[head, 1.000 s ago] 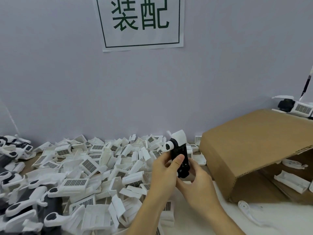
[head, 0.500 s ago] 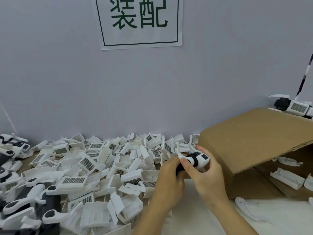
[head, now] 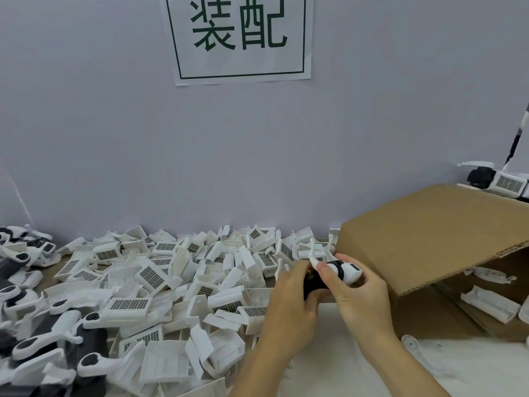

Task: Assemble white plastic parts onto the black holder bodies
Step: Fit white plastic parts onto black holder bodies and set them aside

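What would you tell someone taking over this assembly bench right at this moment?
Left hand grips the black holder body. Right hand holds the white plastic part at its end; whether it is fully seated cannot be told.
Loose white parts are piled on the table to the left; finished units lie at the far left. The cardboard box sits on the right.
Left: confirm this piece is seated, set it aside, carry on through the pile.
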`<move>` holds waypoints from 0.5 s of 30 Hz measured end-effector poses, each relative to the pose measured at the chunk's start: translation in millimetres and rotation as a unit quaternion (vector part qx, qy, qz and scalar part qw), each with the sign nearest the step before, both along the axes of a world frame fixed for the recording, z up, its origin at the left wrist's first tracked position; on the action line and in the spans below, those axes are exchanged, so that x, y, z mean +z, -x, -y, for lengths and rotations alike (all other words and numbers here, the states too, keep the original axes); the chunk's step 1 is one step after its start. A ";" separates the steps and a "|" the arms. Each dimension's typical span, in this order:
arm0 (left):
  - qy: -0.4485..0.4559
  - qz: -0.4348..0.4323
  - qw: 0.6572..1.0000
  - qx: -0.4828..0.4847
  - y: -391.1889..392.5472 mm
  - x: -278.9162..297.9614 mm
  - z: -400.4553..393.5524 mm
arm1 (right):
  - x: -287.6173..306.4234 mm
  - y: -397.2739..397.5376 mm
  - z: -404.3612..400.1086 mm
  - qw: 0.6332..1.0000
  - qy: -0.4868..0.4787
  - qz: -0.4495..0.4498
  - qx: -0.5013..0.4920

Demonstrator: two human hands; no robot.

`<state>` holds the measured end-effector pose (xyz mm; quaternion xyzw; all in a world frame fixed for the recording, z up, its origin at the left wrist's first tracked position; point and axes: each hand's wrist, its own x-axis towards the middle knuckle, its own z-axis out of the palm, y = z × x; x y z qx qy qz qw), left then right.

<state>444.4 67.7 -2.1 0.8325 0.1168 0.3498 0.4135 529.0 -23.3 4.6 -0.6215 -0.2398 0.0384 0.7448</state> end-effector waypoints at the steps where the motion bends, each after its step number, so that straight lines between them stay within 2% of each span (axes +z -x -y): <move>1: -0.002 0.002 1.000 0.001 0.1 -0.7 -0.3 | 1.1 2.2 0.0 1.000 -0.006 -0.003 0.011; 5: -0.010 0.021 1.000 0.012 0.8 0.6 1.2 | 2.0 5.6 -1.7 0.999 -0.018 -0.006 0.031; 9: 0.030 0.101 0.993 0.046 -0.1 5.3 -1.0 | 1.5 9.6 -0.5 0.997 -0.014 0.000 0.072; 12: 0.165 0.127 0.976 0.062 -1.1 14.1 1.6 | -0.1 10.4 -0.2 0.995 0.011 -0.017 0.100; 15: 0.320 0.145 0.934 0.065 -0.6 18.2 1.1 | -2.6 8.6 0.0 0.993 0.060 -0.031 0.101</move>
